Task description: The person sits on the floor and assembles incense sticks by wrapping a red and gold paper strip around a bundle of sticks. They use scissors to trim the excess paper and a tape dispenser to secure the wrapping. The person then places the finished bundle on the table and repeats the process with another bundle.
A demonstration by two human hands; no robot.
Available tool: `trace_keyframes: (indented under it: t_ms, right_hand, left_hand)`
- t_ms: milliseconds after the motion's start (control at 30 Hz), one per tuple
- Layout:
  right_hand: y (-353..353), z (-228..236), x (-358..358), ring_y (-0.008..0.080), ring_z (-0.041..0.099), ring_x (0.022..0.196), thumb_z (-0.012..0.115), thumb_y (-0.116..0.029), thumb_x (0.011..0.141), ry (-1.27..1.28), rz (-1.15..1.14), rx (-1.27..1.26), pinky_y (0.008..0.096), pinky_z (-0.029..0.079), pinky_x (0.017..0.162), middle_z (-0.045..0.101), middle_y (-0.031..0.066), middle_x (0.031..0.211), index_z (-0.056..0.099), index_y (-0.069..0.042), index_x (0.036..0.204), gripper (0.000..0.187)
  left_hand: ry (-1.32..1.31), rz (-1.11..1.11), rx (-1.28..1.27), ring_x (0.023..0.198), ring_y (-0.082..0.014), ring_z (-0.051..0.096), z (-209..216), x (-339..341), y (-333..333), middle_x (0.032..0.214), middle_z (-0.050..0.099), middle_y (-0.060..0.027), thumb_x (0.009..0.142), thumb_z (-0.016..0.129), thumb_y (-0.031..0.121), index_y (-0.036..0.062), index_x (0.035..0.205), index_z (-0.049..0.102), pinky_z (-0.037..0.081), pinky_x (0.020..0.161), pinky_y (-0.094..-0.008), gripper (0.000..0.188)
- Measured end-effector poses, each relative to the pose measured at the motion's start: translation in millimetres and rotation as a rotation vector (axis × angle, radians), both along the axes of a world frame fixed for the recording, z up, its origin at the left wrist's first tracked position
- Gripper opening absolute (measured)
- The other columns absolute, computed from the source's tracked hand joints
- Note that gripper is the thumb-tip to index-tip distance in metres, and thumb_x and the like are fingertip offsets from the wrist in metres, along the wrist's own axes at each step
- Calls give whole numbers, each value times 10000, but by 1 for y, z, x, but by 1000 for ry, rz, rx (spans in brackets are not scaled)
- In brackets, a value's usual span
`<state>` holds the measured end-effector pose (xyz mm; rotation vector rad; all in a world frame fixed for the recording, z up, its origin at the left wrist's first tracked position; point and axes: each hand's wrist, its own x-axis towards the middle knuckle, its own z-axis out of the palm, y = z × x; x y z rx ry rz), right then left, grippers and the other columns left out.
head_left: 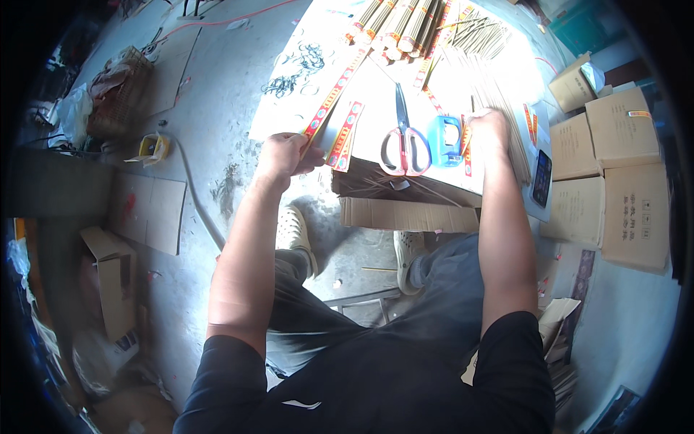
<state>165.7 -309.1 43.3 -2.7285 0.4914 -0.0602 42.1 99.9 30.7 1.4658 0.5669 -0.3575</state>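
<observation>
Left hand: here my left hand [289,155] has thumb and fingers pinching the near end of a red-and-yellow printed strip [336,90], slanting away across the table.
Right hand: over here my right hand [488,130] is curled, with another printed strip [465,137] at its fingertips; whether they grip it, I cannot tell.
Labels: red and yellow with pale round motifs on the strips, and similar bands around the bundles of thin brown sticks [397,25] at the far side.
Cartons: stacked to my right, one brown carton [636,224] shows dark printed characters and small boxed symbols.
Shirt: a small white mark sits on my black shirt [361,390].
Tabletop: a bright white tabletop [278,112], glaring at the far right; scissors [405,148] lie between my hands, a blue tape dispenser [439,145] just beside them, loose dark bands [296,69] farther left, a phone [541,181] near the right edge.
Below: an open cardboard box [405,213] with sticks inside, up against the table's near edge.
Room: scuffed grey concrete floor [224,155], a slatted crate [119,90] off left.
</observation>
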Motion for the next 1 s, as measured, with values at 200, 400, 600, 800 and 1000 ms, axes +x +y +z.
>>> trace_keyframes:
  t_ms: [200,400,600,800,1000]
  right_hand:
    - [20,52,-11,222,758,760,716,-254,882,-199,-10,108,355,594,762,782,138,868,813,-96,1017,229]
    - [75,71,-29,120,662,718,661,-112,1021,-391,344,1311,233,515,590,702,86,874,693,69,1138,218]
    - [209,50,-79,84,625,726,693,-100,999,46,404,1296,208,456,584,701,59,920,703,34,1071,153]
    - [218,-5,-60,81,619,655,711,-85,969,338,259,1415,199,428,521,705,80,835,718,12,991,99]
    - [228,-21,-55,109,587,615,659,24,962,258,315,1414,216,421,502,646,73,802,655,26,957,7]
  left_hand:
    - [-24,16,-63,833,-289,773,-5,-1,6,975,759,-230,1011,563,159,-109,1036,683,636,756,-379,294]
    - [-25,-11,-106,800,-252,787,-2,2,7,939,780,-181,1035,528,156,-95,1153,673,647,729,-365,314]
    - [-1,45,-98,796,-296,777,-10,2,14,983,749,-196,1006,582,156,-101,1140,667,657,728,-404,302]
    - [-25,79,-154,776,-265,743,-14,3,10,965,727,-197,997,600,151,-113,1118,661,654,712,-423,297]
    - [7,30,-192,866,-265,735,-12,1,12,1057,721,-165,997,618,186,-74,1142,659,624,782,-415,300]
